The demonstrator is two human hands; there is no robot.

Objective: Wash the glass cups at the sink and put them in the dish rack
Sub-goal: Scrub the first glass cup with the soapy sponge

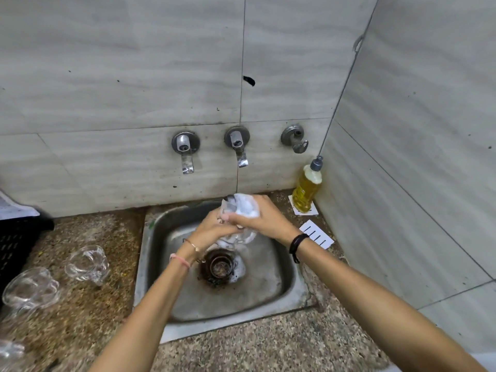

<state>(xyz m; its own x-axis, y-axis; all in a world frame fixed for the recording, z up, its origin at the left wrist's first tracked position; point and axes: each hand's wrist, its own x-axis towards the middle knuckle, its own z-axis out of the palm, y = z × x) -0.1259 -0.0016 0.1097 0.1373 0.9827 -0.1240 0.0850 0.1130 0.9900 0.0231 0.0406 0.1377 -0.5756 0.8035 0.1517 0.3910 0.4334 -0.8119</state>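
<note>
The left hand [212, 231] and right hand [261, 221] curl fingers round a foamy clear glass cup [243, 206] over the square steel sink [151, 237]. Two clear glass cups [87, 263] sit left of it.

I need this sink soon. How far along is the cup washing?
Done: nothing evident; no cup shows in the visible corner of the black rack. In hand: the left hand and right hand grip one sudsy glass cup over the sink, below the middle tap. Left: the cup beside the sink, the cup farther left and a third cup at the bottom-left edge seemingly wait.
</note>
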